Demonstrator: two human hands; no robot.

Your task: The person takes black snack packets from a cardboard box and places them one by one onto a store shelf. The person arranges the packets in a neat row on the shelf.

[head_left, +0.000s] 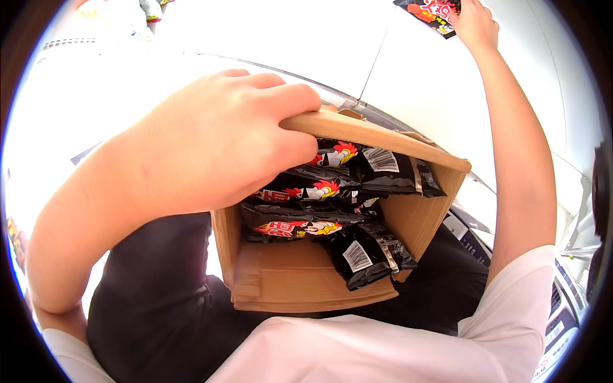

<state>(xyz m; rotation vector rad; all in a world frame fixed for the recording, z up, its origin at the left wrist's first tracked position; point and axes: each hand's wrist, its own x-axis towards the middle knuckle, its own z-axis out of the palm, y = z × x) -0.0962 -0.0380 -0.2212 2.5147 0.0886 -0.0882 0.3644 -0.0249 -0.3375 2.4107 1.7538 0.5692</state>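
Note:
My left hand (223,137) grips the top edge of an open brown cardboard box (421,217), fingers curled over its rim. The box is held against my body and holds several black snack packets (332,210) with red and yellow print. My right hand (474,25) is stretched far up to the top right, its fingers on another black packet (431,11) that lies against a white shelf surface.
White shelf panels (408,76) fill the top of the view, with a seam running between them. Dark trousers (159,300) and a white shirt (383,351) show below. Shelf rails with labels (562,306) curve along the right edge.

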